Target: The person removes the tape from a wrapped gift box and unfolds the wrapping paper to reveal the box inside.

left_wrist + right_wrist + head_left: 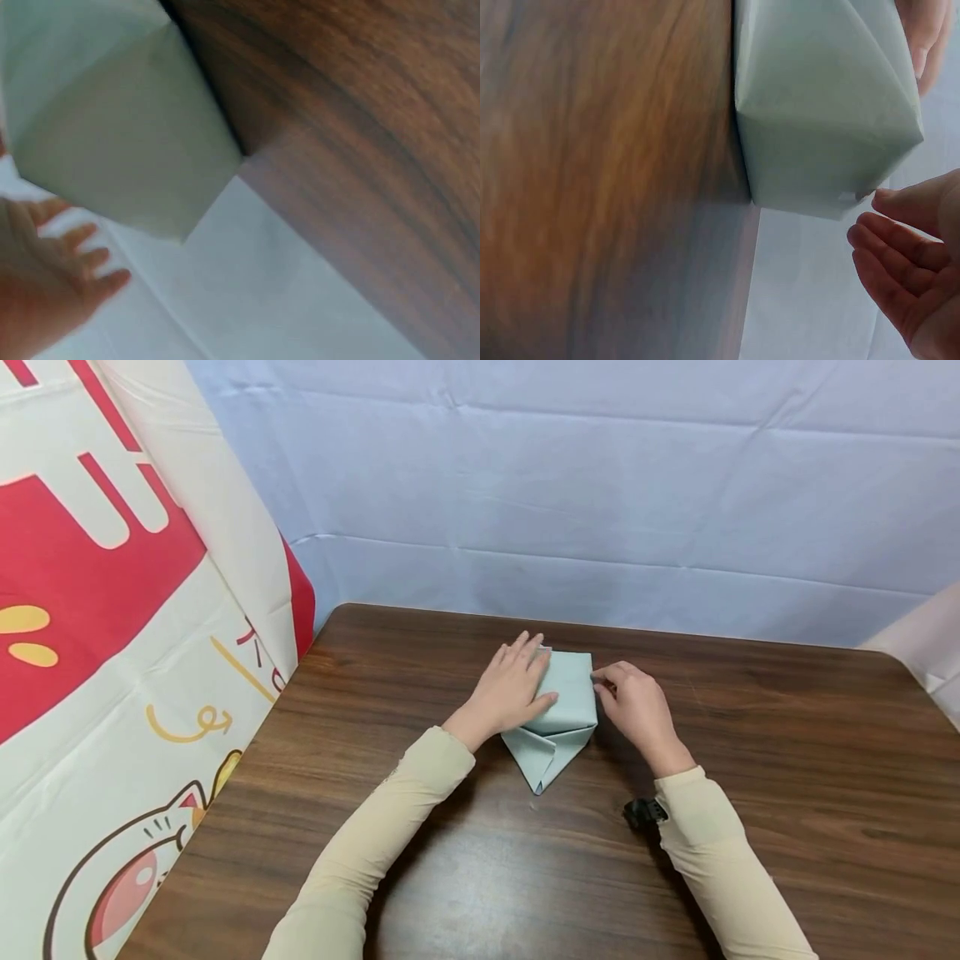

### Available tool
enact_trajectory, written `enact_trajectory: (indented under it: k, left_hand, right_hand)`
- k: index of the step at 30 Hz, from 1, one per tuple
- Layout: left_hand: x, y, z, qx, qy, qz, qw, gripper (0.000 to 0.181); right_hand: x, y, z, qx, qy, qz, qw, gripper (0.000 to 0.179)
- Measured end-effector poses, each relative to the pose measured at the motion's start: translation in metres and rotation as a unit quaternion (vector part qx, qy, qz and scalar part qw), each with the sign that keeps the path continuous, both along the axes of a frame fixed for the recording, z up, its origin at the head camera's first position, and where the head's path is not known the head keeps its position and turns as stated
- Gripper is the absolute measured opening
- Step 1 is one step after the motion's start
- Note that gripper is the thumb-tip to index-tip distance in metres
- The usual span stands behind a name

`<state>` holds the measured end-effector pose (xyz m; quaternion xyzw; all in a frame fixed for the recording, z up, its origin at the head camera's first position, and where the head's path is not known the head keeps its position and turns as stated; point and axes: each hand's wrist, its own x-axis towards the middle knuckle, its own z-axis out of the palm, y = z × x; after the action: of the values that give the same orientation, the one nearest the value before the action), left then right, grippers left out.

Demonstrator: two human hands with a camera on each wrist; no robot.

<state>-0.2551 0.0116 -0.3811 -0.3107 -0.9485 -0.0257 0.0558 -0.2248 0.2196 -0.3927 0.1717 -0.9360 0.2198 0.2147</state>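
Note:
A box-shaped bundle in pale green wrapping paper (572, 681) stands on the table, its near end folded into a pointed flap (542, 762). My left hand (510, 689) lies on the bundle's upper left side, fingers spread and thumb across the top. At the right edge my right hand (633, 697) touches the paper with its fingertips, fingers loosely bent. In the right wrist view, a small whitish patch (847, 197) shows on the wrapping beside my thumb (892, 202); what it is stays unclear. The left wrist view shows a side of the wrapped box (127, 142) and left fingers past its edge.
The dark wooden table (787, 760) has rounded far corners. A small black device (643, 812) sits at the right sleeve's cuff. Pale blue cloth (585, 485) hangs behind the table, and a printed red and white cloth (112, 635) hangs at the left.

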Motion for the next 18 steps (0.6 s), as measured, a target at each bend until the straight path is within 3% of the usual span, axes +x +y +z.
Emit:
enact_trajectory:
  k: [2, 5, 10, 18]
  left_hand:
    - [-0.005, 0.001, -0.004, -0.003, -0.041, -0.027, 0.9988, 0.07]
    - [-0.008, 0.002, -0.009, -0.011, -0.079, -0.037, 0.9961, 0.069]
    - [-0.009, 0.003, -0.012, -0.006, -0.082, -0.037, 0.9959, 0.067]
    - [-0.007, 0.005, -0.011, -0.013, -0.079, -0.039, 0.996, 0.067]
  right_hand:
    - [0.0, -0.003, 0.001, -0.022, 0.006, 0.002, 0.9997, 0.013]
    - [0.0, -0.011, 0.003, -0.046, 0.013, 0.016, 0.9987, 0.011]
    - [-0.004, -0.026, 0.01, -0.056, -0.018, 0.03, 0.9978, 0.011]
    - [-0.009, -0.034, 0.017, -0.047, -0.064, -0.01, 0.9968, 0.011]
